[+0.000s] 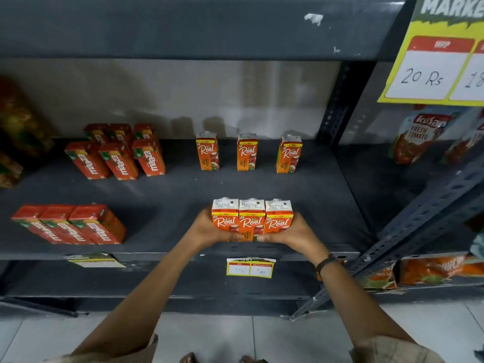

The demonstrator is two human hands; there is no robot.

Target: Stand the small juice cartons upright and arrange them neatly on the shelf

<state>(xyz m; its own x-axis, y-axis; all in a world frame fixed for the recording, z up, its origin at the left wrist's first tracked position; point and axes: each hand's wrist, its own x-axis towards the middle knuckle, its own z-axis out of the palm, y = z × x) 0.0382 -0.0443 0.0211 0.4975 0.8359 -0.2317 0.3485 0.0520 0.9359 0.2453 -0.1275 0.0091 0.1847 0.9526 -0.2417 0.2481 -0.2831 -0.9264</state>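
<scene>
the left hand (207, 227) and right hand (293, 230) close around a row of three orange cartons (252, 218), pressed side by side, upright at the front of the shelf (170, 195). behind that row, three more orange cartons (247, 151) stand spaced apart. left of it lie nine red cartons (115, 158).

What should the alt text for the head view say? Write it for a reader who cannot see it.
Left hand and right hand press three upright Real cartons together at the front of a dark shelf. Three more Real cartons stand spaced apart at the back; red Maaza cartons sit in groups to the left.
</scene>
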